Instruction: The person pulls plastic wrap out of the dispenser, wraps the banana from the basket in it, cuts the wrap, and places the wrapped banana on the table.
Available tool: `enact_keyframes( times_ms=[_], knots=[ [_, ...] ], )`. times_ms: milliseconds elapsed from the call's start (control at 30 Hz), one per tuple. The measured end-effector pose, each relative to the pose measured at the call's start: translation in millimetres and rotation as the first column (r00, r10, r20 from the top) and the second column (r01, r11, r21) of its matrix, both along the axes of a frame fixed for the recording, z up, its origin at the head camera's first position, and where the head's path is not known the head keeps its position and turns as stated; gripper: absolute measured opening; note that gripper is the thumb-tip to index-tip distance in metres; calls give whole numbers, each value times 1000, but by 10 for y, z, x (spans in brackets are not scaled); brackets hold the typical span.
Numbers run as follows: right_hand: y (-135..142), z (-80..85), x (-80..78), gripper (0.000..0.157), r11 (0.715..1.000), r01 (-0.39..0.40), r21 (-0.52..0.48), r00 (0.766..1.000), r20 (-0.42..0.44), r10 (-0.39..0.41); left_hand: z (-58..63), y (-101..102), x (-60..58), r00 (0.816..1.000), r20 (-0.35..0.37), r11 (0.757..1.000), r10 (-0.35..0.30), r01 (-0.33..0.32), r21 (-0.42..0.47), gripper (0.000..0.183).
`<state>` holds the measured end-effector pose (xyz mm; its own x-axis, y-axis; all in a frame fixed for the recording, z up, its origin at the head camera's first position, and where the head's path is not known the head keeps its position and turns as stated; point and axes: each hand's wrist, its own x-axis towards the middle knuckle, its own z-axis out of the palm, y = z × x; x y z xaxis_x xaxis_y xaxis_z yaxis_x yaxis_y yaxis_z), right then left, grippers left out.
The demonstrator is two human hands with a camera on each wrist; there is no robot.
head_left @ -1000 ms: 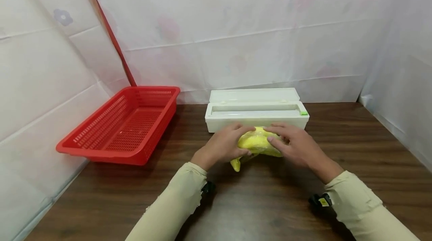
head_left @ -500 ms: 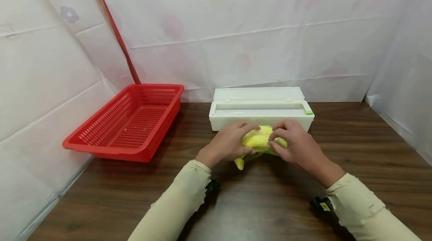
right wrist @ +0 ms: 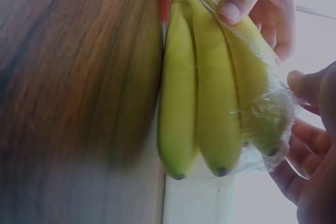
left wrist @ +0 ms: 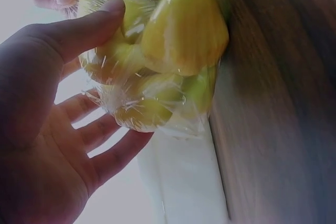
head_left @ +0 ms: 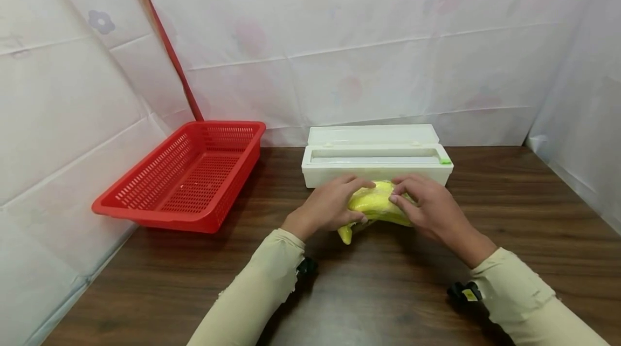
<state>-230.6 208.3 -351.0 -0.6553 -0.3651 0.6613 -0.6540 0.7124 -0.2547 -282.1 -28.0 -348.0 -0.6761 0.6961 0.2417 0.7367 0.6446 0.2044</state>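
A bunch of yellow bananas (head_left: 371,205) rests on the table in front of the white box, wrapped in clear plastic film (right wrist: 273,106). With its thumb on the near side and fingers on the far side, my left hand (head_left: 330,205) holds the stem end of the bunch. My right hand (head_left: 429,207) is at the other end, thumb and fingertips together on the film near the banana tips. Wrinkled film covers the stem end in the left wrist view, where the banana bunch (left wrist: 184,30) shows close up.
Behind the bananas stands a white plastic-wrap box (head_left: 375,175), lid raised, a green tab at its right end. To the left is a red perforated basket (head_left: 213,214). White patterned sheeting (head_left: 315,39) encloses the back and sides of the brown wooden table (head_left: 378,297).
The fingers of my right hand were spread over the bananas and have come together on the film, shifting slightly. My left hand keeps its hold. The head view has shifted a little.
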Motion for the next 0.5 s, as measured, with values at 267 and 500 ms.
enact_keyframes(
  times_ms=[267,500],
  knots=[
    [14,-37,7,7,997,38,-62,985,168,-28,-28,-37,-40,999,14,999,-31,31,29,70],
    [15,-39,3,11,987,89,-132,963,263,-52,-69,-44,-64,998,-4,997,-60,60,48,72]
  ],
)
